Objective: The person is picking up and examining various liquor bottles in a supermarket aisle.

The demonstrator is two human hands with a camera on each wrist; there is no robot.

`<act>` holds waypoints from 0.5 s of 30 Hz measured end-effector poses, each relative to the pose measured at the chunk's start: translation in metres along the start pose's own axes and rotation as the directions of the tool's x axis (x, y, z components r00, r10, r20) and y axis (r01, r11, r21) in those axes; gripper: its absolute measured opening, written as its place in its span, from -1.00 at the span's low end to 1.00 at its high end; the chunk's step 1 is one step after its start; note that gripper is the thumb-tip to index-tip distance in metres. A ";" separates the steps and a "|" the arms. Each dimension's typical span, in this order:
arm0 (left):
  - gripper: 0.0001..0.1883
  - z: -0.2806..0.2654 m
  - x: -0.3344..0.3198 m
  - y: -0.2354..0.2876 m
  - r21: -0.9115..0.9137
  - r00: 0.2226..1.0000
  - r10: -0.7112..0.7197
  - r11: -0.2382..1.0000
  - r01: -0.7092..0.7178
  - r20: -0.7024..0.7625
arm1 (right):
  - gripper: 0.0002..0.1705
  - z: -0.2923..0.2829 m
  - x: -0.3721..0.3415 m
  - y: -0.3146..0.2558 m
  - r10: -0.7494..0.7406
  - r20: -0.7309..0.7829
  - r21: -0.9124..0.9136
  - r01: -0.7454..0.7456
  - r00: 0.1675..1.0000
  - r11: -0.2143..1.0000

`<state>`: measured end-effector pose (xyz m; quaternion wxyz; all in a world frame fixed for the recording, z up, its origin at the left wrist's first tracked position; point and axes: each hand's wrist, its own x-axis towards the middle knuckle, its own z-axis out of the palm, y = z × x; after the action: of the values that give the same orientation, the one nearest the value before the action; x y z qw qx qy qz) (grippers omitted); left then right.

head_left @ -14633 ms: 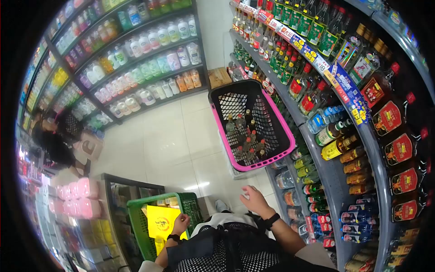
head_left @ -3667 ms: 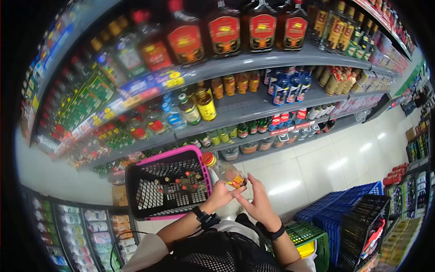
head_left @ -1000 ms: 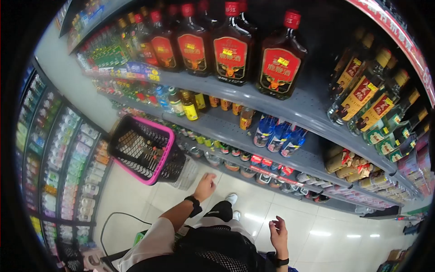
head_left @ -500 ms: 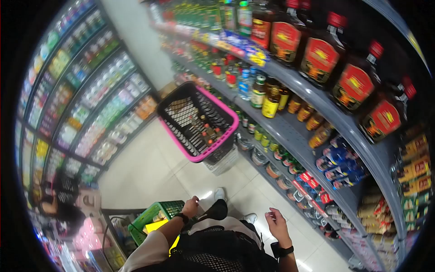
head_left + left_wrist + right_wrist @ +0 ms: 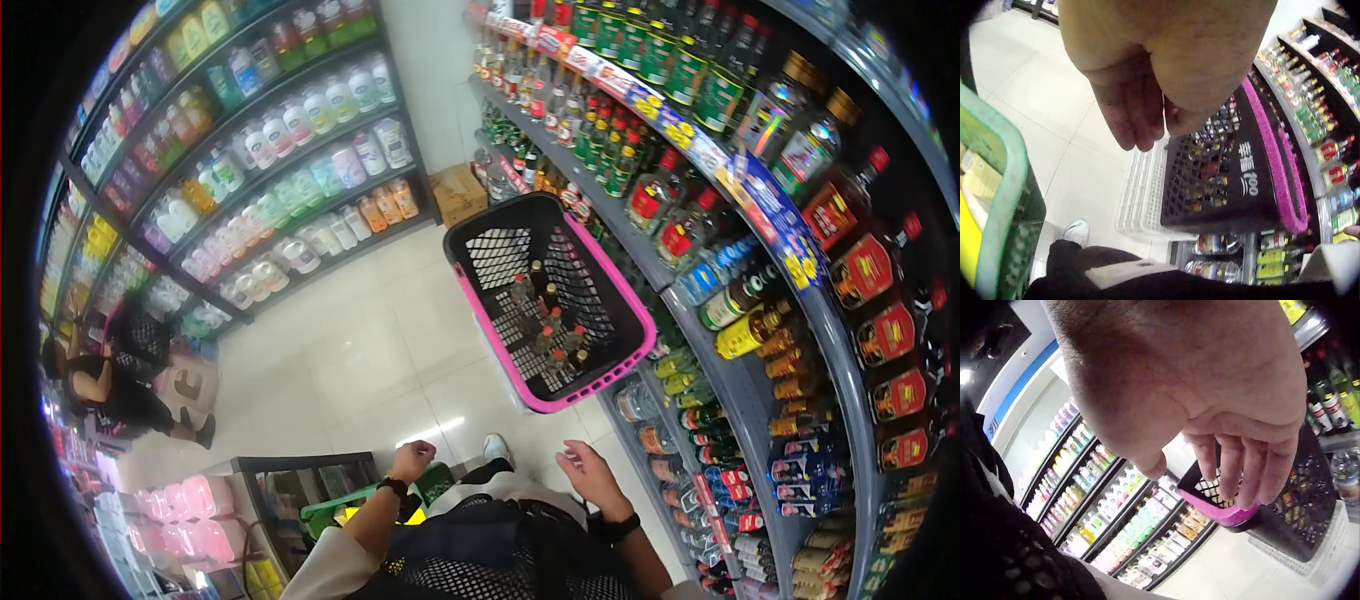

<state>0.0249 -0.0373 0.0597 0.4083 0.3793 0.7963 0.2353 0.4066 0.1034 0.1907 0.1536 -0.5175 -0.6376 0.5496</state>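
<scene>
The pale tiled floor (image 5: 350, 350) supports white baskets (image 5: 1147, 187) and a brown box (image 5: 458, 193); grey shelves (image 5: 730, 380) bear glass bottles (image 5: 690, 75); dark shelves (image 5: 408, 120) bear coloured bottles (image 5: 295, 118).

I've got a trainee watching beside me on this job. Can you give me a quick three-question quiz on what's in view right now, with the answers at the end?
1. True or false: the right hand is gripping a bottle.

2. What is directly under the black basket?
a) a wooden stool
b) white plastic crates
c) a glass table

3. Fill in the missing colour: in the left wrist view, the bright yellow item lies in a basket that is ____.

Key: 1. false; 2. b; 3. green
</scene>
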 end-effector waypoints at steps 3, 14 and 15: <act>-0.87 -0.036 0.008 -0.001 -0.287 0.991 -0.119 0.953 0.097 -0.063 | -0.48 0.028 0.048 -0.037 -0.074 0.083 -0.026 0.077 0.994 0.997; -0.84 -0.045 -0.024 -0.106 -0.376 0.896 -0.290 0.914 0.154 -0.337 | -0.58 0.058 0.235 -0.073 -0.217 0.125 -0.027 0.222 0.968 0.975; -0.87 -0.044 -0.026 -0.113 -0.412 0.888 -0.317 0.896 0.166 -0.332 | -0.59 0.056 0.251 -0.081 -0.209 0.094 -0.092 0.218 0.973 0.972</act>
<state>-0.0479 -0.1286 0.0193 0.3320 0.1363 0.8438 0.3990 0.2197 0.2924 0.1470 0.1585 -0.4294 -0.7225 0.5181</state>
